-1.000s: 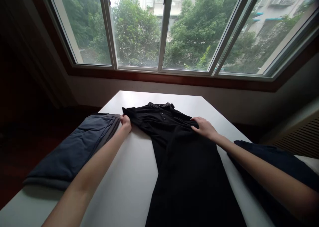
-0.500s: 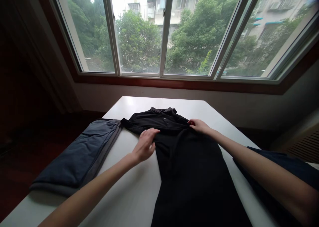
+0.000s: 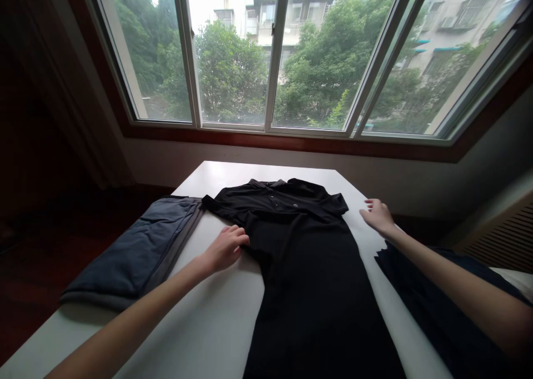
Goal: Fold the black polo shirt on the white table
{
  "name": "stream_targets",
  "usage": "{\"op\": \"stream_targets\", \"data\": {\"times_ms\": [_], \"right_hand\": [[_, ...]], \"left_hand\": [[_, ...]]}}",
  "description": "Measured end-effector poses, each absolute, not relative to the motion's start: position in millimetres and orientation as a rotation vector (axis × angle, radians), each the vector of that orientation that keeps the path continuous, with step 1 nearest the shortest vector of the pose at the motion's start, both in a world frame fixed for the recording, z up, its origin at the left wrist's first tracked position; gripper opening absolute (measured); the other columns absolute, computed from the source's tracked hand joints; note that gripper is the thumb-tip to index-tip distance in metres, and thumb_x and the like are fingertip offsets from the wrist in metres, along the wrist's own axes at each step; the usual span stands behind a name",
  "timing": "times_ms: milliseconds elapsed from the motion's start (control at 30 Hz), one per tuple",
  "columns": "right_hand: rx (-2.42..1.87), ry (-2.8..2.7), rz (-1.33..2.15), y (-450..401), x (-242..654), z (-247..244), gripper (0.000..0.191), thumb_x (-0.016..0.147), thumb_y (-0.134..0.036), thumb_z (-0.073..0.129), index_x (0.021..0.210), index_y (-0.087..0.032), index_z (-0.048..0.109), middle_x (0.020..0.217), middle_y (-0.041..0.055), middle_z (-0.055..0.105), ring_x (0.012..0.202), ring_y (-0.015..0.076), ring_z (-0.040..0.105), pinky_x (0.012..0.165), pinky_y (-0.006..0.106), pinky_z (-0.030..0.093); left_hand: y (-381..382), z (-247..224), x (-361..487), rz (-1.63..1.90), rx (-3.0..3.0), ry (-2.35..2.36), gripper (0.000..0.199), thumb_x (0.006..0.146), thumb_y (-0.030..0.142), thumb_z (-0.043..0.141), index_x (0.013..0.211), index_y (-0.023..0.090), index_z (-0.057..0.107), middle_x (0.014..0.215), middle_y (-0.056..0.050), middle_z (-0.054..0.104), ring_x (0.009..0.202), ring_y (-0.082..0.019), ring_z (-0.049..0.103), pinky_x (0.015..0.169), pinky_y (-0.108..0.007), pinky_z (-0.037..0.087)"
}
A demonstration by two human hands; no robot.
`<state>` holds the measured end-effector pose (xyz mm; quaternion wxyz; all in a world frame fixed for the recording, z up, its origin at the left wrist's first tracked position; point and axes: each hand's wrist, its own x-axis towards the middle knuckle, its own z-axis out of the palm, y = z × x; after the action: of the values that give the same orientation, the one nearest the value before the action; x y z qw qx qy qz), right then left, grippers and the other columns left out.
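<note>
Right hand [image 3: 378,216] has come off the black polo shirt [image 3: 308,268] and now hovers open over bare white table [image 3: 216,323] just beside the shirt's right sleeve, fingers loosely spread and gripping nothing; half a second ago I had it pinching the fabric at that shoulder, with the sleeve tucked in. That sleeve now lies unfolded and flat, its cuff pointing toward the right hand. Left hand [image 3: 225,248] has slid back toward me from the chest area and rests at the shirt's left edge, below the left sleeve, fingers curled against the fabric; I cannot tell whether it pinches the cloth or only presses on it. Shirt lies face up along the middle of the table, collar and button placket toward the window [image 3: 270,51], body running down toward me and out of the bottom of the view. My reading: both sleeves are spread out, so the garment is laid flat and squared, with the left side being smoothed or about to be gripped. Folded grey-blue garment [image 3: 137,251] sits at the table's left edge, touching the shirt's left sleeve tip. Dark navy cloth [image 3: 437,307] lies at the right, under my right forearm, apart from the shirt.
</note>
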<state>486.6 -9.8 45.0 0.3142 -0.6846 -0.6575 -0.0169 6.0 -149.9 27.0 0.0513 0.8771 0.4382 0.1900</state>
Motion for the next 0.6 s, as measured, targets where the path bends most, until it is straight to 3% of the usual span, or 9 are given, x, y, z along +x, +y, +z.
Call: {"op": "stream_targets", "data": {"times_ms": [100, 200, 300, 400, 467, 533, 600], "right_hand": [[-1.633, -2.019, 0.138, -82, 448, 35, 0.030, 0.081, -0.023, 0.056, 0.109, -0.011, 0.060, 0.110, 0.0151, 0.062, 0.102, 0.0242, 0.061, 0.093, 0.035, 0.046], [-1.352, -2.356, 0.263, -182, 402, 37, 0.035, 0.087, -0.032, 0.053, 0.120, -0.020, 0.057, 0.125, 0.0119, 0.057, 0.117, 0.0251, 0.055, 0.102, 0.039, 0.043], [-1.323, -2.497, 0.233, -273, 373, 41, 0.040, 0.088, -0.034, 0.054, 0.127, -0.028, 0.055, 0.135, 0.0086, 0.052, 0.124, 0.0258, 0.050, 0.104, 0.042, 0.042], [-1.386, -2.508, 0.190, -326, 371, 35, 0.043, 0.087, -0.034, 0.056, 0.130, -0.029, 0.054, 0.136, 0.0092, 0.052, 0.126, 0.0270, 0.049, 0.104, 0.043, 0.043], [-1.459, -2.447, 0.156, -342, 377, 27, 0.043, 0.088, -0.035, 0.055, 0.130, -0.026, 0.053, 0.134, 0.0112, 0.052, 0.125, 0.0278, 0.049, 0.103, 0.045, 0.043], [-1.519, -2.361, 0.126, -352, 381, 19, 0.043, 0.088, -0.037, 0.054, 0.129, -0.024, 0.053, 0.132, 0.0124, 0.053, 0.124, 0.0285, 0.050, 0.103, 0.046, 0.042], [-1.537, -2.292, 0.129, -360, 382, 13, 0.044, 0.087, -0.039, 0.055, 0.129, -0.024, 0.053, 0.132, 0.0120, 0.052, 0.124, 0.0289, 0.050, 0.103, 0.047, 0.042]], "left_hand": [[-162, 19, -29, 0.717, 2.515, 1.507, 0.020, 0.079, 0.008, 0.050, 0.087, 0.021, 0.062, 0.095, -0.005, 0.062, 0.098, -0.022, 0.054, 0.089, -0.035, 0.041], [-182, 14, -51, 0.734, 2.370, 1.655, 0.014, 0.083, 0.014, 0.049, 0.087, 0.020, 0.061, 0.099, -0.007, 0.062, 0.100, -0.023, 0.056, 0.091, -0.038, 0.043], [-216, 13, -49, 0.776, 2.353, 1.673, 0.022, 0.087, 0.020, 0.048, 0.106, 0.019, 0.059, 0.115, -0.010, 0.059, 0.112, -0.025, 0.053, 0.098, -0.042, 0.041], [-260, 19, -26, 0.751, 2.500, 1.494, 0.046, 0.087, 0.015, 0.047, 0.133, 0.023, 0.046, 0.141, -0.010, 0.046, 0.133, -0.026, 0.039, 0.109, -0.047, 0.032], [-288, 26, -3, 0.666, 2.604, 1.323, 0.059, 0.084, 0.008, 0.045, 0.140, 0.027, 0.039, 0.149, -0.007, 0.039, 0.138, -0.025, 0.033, 0.111, -0.047, 0.028], [-312, 36, 20, 0.577, 2.669, 1.159, 0.060, 0.083, 0.005, 0.045, 0.138, 0.028, 0.042, 0.147, -0.006, 0.043, 0.135, -0.024, 0.037, 0.110, -0.044, 0.031], [-331, 45, 40, 0.512, 2.702, 1.045, 0.046, 0.087, 0.013, 0.048, 0.131, 0.028, 0.049, 0.136, -0.006, 0.053, 0.126, -0.023, 0.046, 0.105, -0.041, 0.037]]}}
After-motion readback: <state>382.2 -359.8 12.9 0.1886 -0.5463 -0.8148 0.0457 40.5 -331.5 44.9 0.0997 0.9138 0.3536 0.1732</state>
